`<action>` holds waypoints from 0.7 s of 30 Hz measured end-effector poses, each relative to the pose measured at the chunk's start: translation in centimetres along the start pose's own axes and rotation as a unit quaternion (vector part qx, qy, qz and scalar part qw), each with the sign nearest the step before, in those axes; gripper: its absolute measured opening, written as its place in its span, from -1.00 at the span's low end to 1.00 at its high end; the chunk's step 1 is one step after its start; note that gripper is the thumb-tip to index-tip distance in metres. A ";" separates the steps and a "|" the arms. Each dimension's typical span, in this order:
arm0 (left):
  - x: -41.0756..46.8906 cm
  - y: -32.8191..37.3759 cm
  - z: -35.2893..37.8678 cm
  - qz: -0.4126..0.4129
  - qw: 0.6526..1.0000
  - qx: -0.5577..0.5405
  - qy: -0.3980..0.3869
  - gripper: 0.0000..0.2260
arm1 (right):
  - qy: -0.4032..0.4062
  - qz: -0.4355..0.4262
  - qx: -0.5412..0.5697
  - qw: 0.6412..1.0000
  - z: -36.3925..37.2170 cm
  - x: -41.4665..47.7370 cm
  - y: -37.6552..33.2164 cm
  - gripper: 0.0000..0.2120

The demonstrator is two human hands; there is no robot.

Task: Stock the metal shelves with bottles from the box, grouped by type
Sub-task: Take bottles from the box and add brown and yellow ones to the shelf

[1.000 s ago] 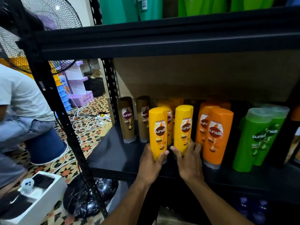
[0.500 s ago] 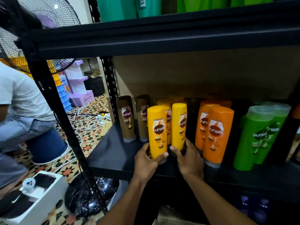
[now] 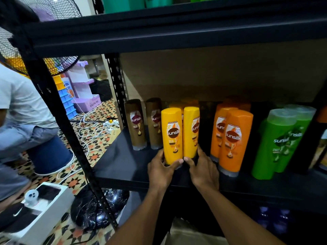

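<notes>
Head view, middle black metal shelf. Two yellow bottles stand upright at the front of the board, touching side by side: the left yellow bottle faces its label forward, the right yellow bottle is turned so its label shows partly. The left hand grips the base of the left yellow bottle, thumb across the front, fingers curled round its outer side. The right hand grips the base of the right yellow bottle the same way, thumb in front, fingers wrapped round the far side. The thumb tips nearly meet. More yellow bottles sit behind in shadow; the count is unclear. Left of the yellow group stand two brown bottles, just beside it. To the right, apart from the right hand, stand orange bottles, then green bottles further right. Teal bottles show on the shelf above. Beyond the frame, at left: a fan, a seated person on a blue stool, white cables on patterned floor, a white box.
</notes>
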State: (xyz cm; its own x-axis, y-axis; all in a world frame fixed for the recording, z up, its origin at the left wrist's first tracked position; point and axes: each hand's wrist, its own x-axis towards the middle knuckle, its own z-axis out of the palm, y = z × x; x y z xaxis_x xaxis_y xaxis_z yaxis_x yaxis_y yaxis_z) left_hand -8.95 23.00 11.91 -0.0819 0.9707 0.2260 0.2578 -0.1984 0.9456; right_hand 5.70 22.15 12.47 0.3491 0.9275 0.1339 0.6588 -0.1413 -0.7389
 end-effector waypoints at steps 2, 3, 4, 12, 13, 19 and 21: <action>0.2 0.0 0.0 0.000 1.000 0.013 0.001 -0.48 | 0.001 -0.006 0.000 1.000 0.0 0.0 0.0 -0.29; 0.2 0.0 0.0 0.001 1.000 0.016 0.001 -0.48 | 0.000 -0.009 -0.002 1.000 0.0 -0.1 0.0 -0.29; 0.3 0.1 0.0 0.002 1.000 0.017 0.001 -0.49 | -0.003 -0.011 -0.005 1.000 0.0 -0.1 -0.1 -0.29; 0.2 0.0 -0.1 0.001 0.999 0.036 -0.012 -0.47 | -0.002 -0.013 -0.020 1.000 -0.1 -0.2 -0.3 -0.32; 0.2 0.0 -0.1 -0.001 0.999 0.040 -0.013 -0.47 | 0.000 -0.018 -0.018 1.000 -0.1 -0.1 -0.3 -0.33; -0.5 0.4 -0.8 0.003 0.997 0.071 -0.025 -0.34 | -0.050 -0.030 -0.044 0.997 -1.2 -2.8 0.4 -0.22; -1.7 1.1 -1.2 0.005 0.998 0.063 -0.022 -0.26 | -0.030 -0.053 -0.044 0.997 -2.4 -5.1 1.3 -0.26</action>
State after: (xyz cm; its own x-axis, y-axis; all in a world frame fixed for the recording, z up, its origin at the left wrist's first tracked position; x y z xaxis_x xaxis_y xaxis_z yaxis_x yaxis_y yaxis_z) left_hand -9.63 20.97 12.87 -0.0378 0.9743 0.2221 0.3768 -0.1920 0.9062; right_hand 6.33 16.39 12.42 0.2357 0.9573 0.1676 0.7463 -0.0678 -0.6621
